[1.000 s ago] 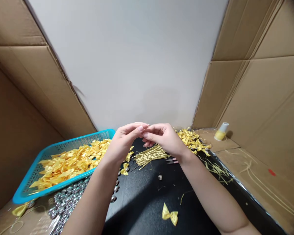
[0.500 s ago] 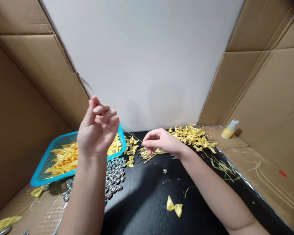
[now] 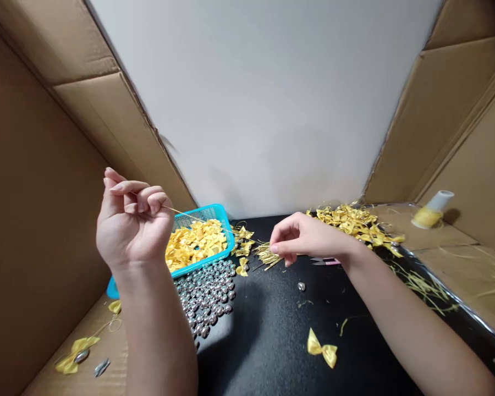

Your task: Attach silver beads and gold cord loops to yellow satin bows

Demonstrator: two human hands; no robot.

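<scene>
The left hand (image 3: 134, 225) was raised, thumb and fingers clamped on a thin yellow strand (image 3: 183, 213) that ran out past its palm, in front of the blue basket (image 3: 203, 262). The strand's line pointed to the right hand (image 3: 305, 236), low over the desk (image 3: 272, 330), its thumb and forefinger together, apparently on the other end. Drawing it out well probably called for a firm pinch at both ends and a slow, even pull, clear of the gold bundle (image 3: 267, 256). One second earlier the hands had met; now they were well apart, while the loose bow (image 3: 322, 350) lay unmoved on the desk.
</scene>
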